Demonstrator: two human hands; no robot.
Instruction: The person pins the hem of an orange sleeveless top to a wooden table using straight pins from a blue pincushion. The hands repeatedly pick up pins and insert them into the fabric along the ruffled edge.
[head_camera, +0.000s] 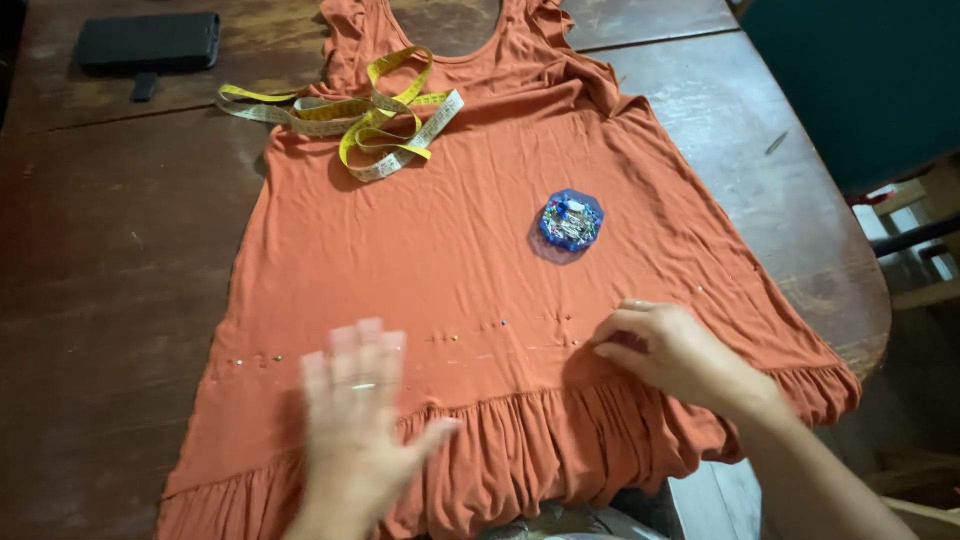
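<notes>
An orange dress (460, 250) is lying flat on a dark wooden table (110, 300), neckline away from the person and ruffled hem nearest them. Everything else is sitting in relation to that dress. The left hand (355, 420) is hovering or pressing just above the hem ruffle on the dress's left half, fingers spread wide and holding nothing — it is blurred, so whether it is touching the fabric cannot be told. The right hand (670, 355) is resting on the dress's right half, just above the ruffle, fingers curled together and pinching at the cloth; anything between the fingertips is too small to make out. A row of pins (455, 338) with coloured heads is running across the dress between the two hands. A blue round pin box (570, 220) is sitting on the dress's middle, right of centre. A yellow measuring tape (365, 115) is lying coiled on the dress's upper left — partly trailing onto the table. A black case (148, 42) is lying well beyond the dress's upper left corner.
</notes>
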